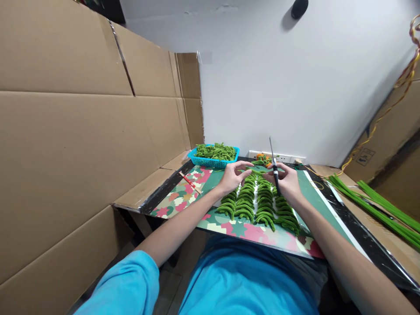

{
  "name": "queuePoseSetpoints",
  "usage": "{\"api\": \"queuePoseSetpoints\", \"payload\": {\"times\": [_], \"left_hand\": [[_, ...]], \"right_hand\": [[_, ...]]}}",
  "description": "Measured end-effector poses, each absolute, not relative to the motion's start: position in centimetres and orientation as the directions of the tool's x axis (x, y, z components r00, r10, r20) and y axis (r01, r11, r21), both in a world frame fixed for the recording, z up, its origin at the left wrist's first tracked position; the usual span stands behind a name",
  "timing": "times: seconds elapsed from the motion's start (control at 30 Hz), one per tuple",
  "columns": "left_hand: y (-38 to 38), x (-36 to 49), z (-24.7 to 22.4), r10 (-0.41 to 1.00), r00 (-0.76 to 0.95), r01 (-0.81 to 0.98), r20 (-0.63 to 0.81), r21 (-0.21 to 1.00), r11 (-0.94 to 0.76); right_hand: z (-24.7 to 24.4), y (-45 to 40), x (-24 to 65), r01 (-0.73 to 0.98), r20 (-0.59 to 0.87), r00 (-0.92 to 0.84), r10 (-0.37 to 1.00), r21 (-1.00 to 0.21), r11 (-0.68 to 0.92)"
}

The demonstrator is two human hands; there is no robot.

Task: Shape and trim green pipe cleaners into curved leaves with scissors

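Note:
My left hand (233, 177) pinches one end of a short green chenille stem piece (257, 171) between thumb and fingers. My right hand (286, 180) is closed around a slim tool with a black handle (276, 177), its thin metal end pointing up; the exact kind of tool is unclear. The right fingertips are close to the other end of the green piece, but contact is hard to make out. Below both hands, curved green fuzzy pieces (245, 205) lie in several neat columns on a white backing, partly hidden by the hands.
A blue basket (213, 164) full of green pieces stands at the back left. Orange and green items (262, 159) lie by a power strip (295, 159). A red-wrapped stick (190, 183) is at left, long green stems (377, 210) at right. Cardboard walls (82, 140) rise left.

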State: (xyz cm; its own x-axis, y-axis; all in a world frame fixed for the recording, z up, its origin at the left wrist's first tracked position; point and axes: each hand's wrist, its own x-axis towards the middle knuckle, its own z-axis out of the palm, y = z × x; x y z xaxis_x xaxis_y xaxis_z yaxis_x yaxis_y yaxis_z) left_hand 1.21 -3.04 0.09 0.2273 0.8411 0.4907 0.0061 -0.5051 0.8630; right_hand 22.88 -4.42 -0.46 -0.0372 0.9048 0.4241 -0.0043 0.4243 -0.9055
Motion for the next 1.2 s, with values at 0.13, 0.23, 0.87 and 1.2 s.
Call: {"api": "queuePoseSetpoints", "payload": {"times": [0.13, 0.23, 0.87, 1.2], "left_hand": [[-3.02, 1.14, 0.11, 0.847, 0.244, 0.010, 0.472, 0.872, -0.489], [-3.01, 1.07, 0.07, 0.851, 0.256, 0.017, 0.459, 0.878, -0.479], [-2.81, 1.16, -0.06, 0.860, 0.266, 0.042, 0.435, 0.886, -0.461], [-3.11, 1.09, -0.14, 0.846, 0.395, 0.067, 0.357, 0.908, -0.414]], "right_hand": [[-0.38, -4.46, 22.94, -0.022, 0.415, -0.032, 0.909, -0.910, 0.415], [-0.42, -4.43, 22.98, -0.034, 0.417, -0.027, 0.909, -0.909, 0.416], [-0.40, -4.36, 23.10, -0.043, 0.432, -0.003, 0.902, -0.901, 0.432], [-0.16, -4.24, 23.44, -0.054, 0.459, 0.054, 0.887, -0.886, 0.461]]}}
